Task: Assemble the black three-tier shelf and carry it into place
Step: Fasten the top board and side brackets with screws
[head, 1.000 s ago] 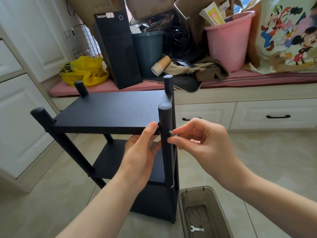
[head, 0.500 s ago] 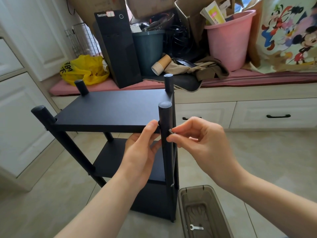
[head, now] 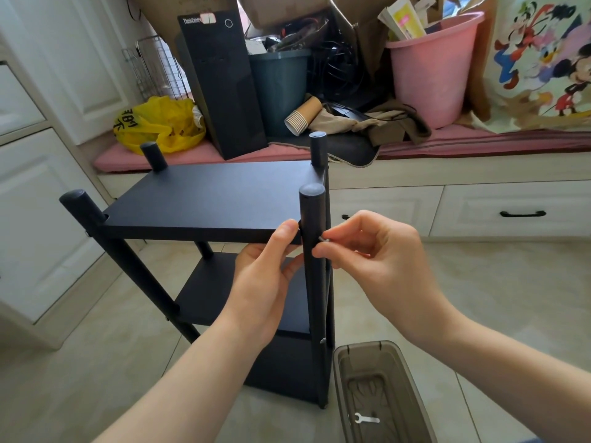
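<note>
At the near-right post (head: 312, 212) of the black three-tier shelf (head: 224, 295), standing on the floor (head: 96, 362), the right hand (head: 380, 260) pinches a screw (head: 323, 239) at 3 o'clock; the left hand (head: 262, 282) grips the top board (head: 192, 203) at 9 o'clock

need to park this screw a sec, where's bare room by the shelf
The top board is bare between its four posts. Floor is bare left of the shelf toward the cabinet, and right of it between the drawers and the bin. Crowded: the cushion behind, with tower, yellow bag, pink bucket; the bin holds a wrench.
</note>
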A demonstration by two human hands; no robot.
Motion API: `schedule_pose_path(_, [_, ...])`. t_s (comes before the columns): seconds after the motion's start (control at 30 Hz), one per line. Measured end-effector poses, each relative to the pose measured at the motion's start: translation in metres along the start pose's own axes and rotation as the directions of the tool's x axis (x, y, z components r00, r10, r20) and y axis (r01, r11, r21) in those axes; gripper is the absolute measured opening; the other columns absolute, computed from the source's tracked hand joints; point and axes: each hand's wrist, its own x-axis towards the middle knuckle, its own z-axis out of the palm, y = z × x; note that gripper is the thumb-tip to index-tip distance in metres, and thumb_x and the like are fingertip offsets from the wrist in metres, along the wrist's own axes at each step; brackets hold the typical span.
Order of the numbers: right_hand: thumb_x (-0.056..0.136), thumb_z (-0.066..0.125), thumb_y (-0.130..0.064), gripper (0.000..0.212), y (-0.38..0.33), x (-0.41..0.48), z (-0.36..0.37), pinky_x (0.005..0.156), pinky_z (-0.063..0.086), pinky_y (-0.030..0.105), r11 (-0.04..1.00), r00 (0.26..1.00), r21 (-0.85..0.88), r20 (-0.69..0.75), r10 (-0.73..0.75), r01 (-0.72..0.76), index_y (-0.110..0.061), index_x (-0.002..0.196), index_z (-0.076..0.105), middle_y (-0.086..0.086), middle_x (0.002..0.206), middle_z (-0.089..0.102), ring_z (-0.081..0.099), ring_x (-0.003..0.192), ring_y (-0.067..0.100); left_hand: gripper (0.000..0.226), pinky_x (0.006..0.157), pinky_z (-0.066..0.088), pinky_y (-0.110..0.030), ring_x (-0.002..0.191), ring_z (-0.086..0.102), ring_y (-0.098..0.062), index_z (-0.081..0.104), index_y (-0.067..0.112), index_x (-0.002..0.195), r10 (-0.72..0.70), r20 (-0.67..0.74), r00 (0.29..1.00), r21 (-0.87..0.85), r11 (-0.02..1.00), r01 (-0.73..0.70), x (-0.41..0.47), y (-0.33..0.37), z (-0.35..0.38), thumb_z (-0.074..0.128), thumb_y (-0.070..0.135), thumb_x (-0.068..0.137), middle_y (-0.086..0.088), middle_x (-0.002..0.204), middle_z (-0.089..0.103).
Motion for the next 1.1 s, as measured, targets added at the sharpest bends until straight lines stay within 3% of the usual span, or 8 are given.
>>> schedule_pose_path(0.13, [0.08,0.081,-0.012,0.013,0.0,0.001,-0.001,0.062,0.052,0.018,1.0,1.0,0.009,0.017,0.025,-0.026,-0.015,0.079,0.069,-0.003,0.072,0.075,0.072,0.068,0.012,0.043,0.08,0.057,-0.025,0.098,0.074,-0.021,0.075,0.006,0.102,0.002,0.003,1.0,0.023,1.0,-0.003,0.0,0.0,0.0,0.069,0.042,0.079,-0.013,0.101,0.076])
schedule_pose_path(0.4, [0.08,0.081,-0.018,0.013,-0.003,0.003,-0.001,0.059,0.052,0.02,0.998,0.997,-0.004,0.026,0.069,-0.069,-0.013,0.076,0.069,0.0,0.067,0.074,0.069,0.062,0.012,0.035,0.077,0.057,-0.023,0.093,0.074,-0.019,0.078,0.011,0.093,-0.013,0.006,1.0,0.015,1.0,0.013,-0.001,0.001,0.002,0.07,0.04,0.078,-0.011,0.098,0.077])
schedule_pose_path(0.57, [0.079,0.081,-0.02,0.013,-0.003,0.006,-0.003,0.064,0.054,0.017,0.956,0.962,0.118,0.091,0.257,-0.267,-0.013,0.077,0.071,0.005,0.071,0.075,0.071,0.068,0.008,0.047,0.077,0.057,-0.024,0.092,0.073,-0.017,0.072,0.003,0.107,-0.015,-0.011,1.0,0.017,1.0,0.015,0.001,0.0,0.001,0.068,0.041,0.08,-0.011,0.099,0.075])
schedule_pose_path(0.67, [0.079,0.081,-0.021,0.012,-0.002,0.007,-0.003,0.067,0.055,0.019,0.922,0.938,0.183,0.119,0.324,-0.342,-0.015,0.077,0.071,0.007,0.074,0.076,0.071,0.073,0.009,0.042,0.079,0.057,-0.025,0.092,0.073,-0.018,0.073,0.005,0.105,-0.012,-0.008,1.0,0.011,1.0,0.012,0.001,-0.001,0.0,0.068,0.039,0.081,-0.011,0.1,0.075])
schedule_pose_path(0.87, [0.078,0.082,-0.022,0.016,-0.004,0.009,-0.004,0.058,0.05,0.014,0.963,0.962,0.061,0.085,0.258,-0.263,-0.013,0.075,0.069,0.003,0.068,0.074,0.066,0.061,0.003,0.068,0.082,0.057,-0.028,0.094,0.072,-0.021,0.065,-0.007,0.12,-0.01,-0.051,0.999,0.018,1.0,0.011,0.0,0.0,0.003,0.071,0.043,0.074,-0.016,0.106,0.072])
schedule_pose_path(1.0, [0.079,0.081,-0.023,0.016,-0.005,0.009,-0.008,0.06,0.052,0.018,0.981,0.985,-0.126,0.077,0.157,-0.147,-0.016,0.073,0.069,-0.003,0.064,0.073,0.064,0.057,0.005,0.067,0.082,0.058,-0.028,0.094,0.073,-0.021,0.065,-0.005,0.119,-0.01,-0.041,0.999,0.027,1.0,0.011,0.0,-0.001,0.003,0.071,0.044,0.073,-0.016,0.105,0.072])
schedule_pose_path(1.1, [0.084,0.076,-0.017,0.007,-0.007,0.009,-0.014,0.068,0.058,0.028,0.98,0.984,-0.179,0.137,0.115,-0.09,-0.017,0.079,0.071,-0.005,0.069,0.074,0.07,0.067,0.015,0.049,0.077,0.057,-0.027,0.09,0.073,-0.019,0.07,-0.001,0.11,0.003,0.005,1.0,0.032,0.999,-0.003,0.001,-0.001,0.002,0.067,0.039,0.081,-0.013,0.099,0.074])
